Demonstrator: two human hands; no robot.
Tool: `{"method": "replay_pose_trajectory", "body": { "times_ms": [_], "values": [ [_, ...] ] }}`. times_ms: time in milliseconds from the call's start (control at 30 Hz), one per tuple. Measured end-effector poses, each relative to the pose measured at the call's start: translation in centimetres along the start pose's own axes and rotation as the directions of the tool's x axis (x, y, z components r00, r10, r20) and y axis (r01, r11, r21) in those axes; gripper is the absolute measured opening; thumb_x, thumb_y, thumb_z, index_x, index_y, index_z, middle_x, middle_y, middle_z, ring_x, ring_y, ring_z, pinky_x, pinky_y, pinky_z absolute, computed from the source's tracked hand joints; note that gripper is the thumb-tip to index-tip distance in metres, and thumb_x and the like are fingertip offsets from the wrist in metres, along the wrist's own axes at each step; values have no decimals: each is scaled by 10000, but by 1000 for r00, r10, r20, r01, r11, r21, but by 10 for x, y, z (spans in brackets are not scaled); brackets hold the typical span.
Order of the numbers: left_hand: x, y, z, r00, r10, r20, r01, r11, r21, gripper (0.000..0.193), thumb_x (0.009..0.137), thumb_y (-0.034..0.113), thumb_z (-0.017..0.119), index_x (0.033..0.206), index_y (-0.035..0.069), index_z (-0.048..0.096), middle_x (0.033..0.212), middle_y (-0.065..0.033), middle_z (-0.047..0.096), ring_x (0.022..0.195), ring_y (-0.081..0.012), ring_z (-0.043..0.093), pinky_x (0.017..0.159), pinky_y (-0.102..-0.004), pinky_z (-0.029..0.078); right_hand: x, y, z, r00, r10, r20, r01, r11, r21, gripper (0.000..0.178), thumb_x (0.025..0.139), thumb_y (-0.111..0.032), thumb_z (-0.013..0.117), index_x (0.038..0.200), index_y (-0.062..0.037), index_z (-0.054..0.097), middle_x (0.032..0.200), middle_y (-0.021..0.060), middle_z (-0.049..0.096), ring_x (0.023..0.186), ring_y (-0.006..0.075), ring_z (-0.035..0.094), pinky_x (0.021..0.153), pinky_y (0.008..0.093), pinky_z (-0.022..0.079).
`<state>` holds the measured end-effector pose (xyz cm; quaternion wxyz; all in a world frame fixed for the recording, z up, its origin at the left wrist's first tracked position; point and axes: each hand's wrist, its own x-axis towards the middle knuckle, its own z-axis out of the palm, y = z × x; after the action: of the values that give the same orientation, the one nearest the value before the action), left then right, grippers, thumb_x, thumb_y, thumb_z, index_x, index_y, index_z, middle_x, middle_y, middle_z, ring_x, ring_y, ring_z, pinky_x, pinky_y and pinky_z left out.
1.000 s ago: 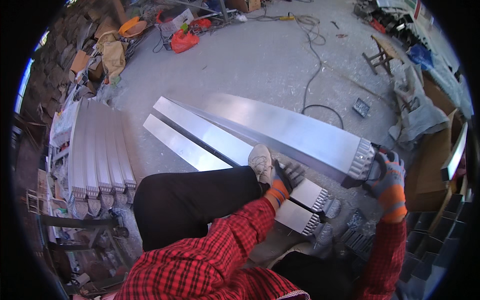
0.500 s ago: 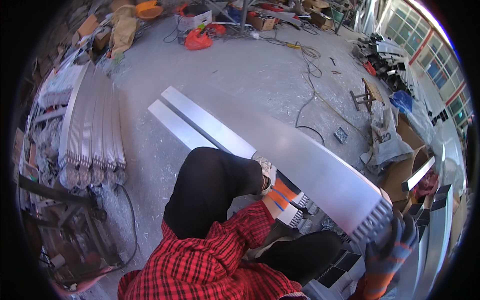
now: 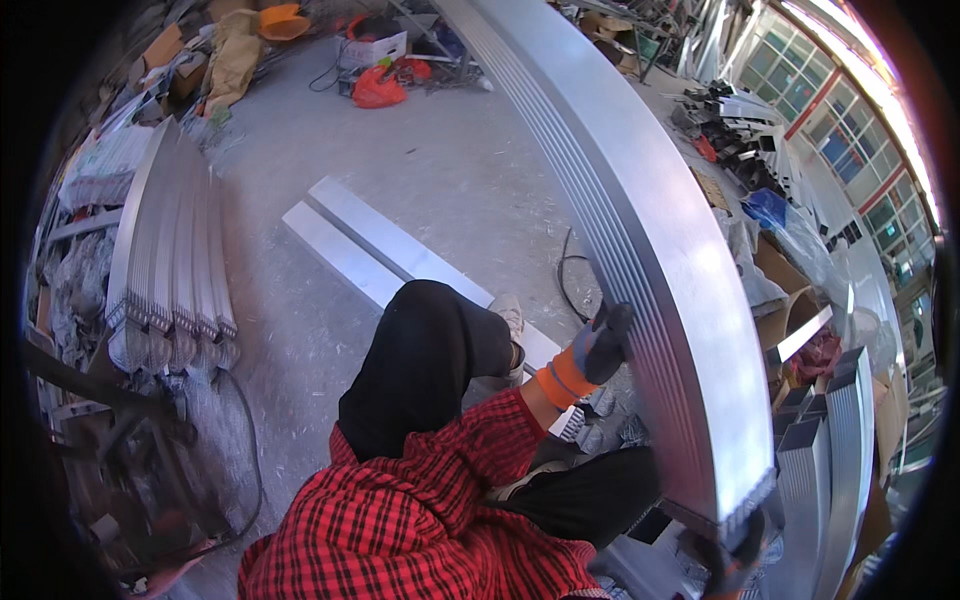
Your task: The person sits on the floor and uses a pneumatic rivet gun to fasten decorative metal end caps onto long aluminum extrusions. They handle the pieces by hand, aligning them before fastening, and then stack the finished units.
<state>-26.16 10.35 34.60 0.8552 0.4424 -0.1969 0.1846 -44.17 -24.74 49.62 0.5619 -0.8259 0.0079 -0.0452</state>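
Observation:
A long bundle of stacked silver aluminium profiles [image 3: 690,260] rises steeply from beside my right knee toward the far side, its ribbed flank turned left. My left hand [image 3: 604,348], in a dark glove with an orange cuff, presses curled fingers against that ribbed side. At the near end, my right hand [image 3: 735,550] grips the bundle low down; it is blurred and partly hidden under the profile ends. Two more flat profile bundles [image 3: 385,240] lie side by side on the floor ahead of my left knee, their near ends partly covered by my leg and shoe.
A stack of silver profiles [image 3: 165,250] stands at the left, near a dark metal frame [image 3: 120,420]. More profiles [image 3: 845,430] and cardboard [image 3: 800,290] crowd the right. A red plastic bag [image 3: 378,88] sits on the far floor; a black cable [image 3: 255,440] runs at the left.
The bundle has swung from lying diagonally leftward to pointing far ahead, tipping its ribbed side into view. My left hand shows along its edge; my right hand has moved lower and left.

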Motion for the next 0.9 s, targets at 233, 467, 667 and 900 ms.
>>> {"method": "replay_pose_trajectory", "body": {
  "times_ms": [233,467,667,900],
  "values": [
    [7,61,-12,979,-200,46,185,761,-621,599,835,413,670,1230,-2,495,1116,-139,591,989,-245,617,812,-353,551,-27,47,117,996,-85,36,89,984,-155,770,649,-171,679,1344,29,416,1273,145,491,1193,272,448,1046,379,317],
    [38,54,-2,986,149,77,-159,977,143,509,863,317,633,1238,-8,517,1187,-154,569,1069,-263,567,903,-377,484,-16,195,144,997,41,71,-72,846,528,591,874,-115,583,1393,20,335,1300,128,484,1107,231,540,982,345,435],
    [80,58,-87,871,232,433,-487,519,702,406,887,204,589,1218,-28,548,1172,-172,589,1050,-302,574,924,-390,459,66,168,215,998,-3,67,31,904,-426,769,801,-358,676,1445,-136,319,1410,245,351,1264,432,380,1054,430,352],
    [98,104,24,566,343,750,-824,270,498,304,908,23,508,1197,-26,588,1177,-170,613,1074,-305,590,964,-400,449,51,0,119,771,-582,-259,625,769,135,795,793,-340,742,1402,-20,343,1362,219,420,1274,350,406,1043,420,343]
  ]
}}
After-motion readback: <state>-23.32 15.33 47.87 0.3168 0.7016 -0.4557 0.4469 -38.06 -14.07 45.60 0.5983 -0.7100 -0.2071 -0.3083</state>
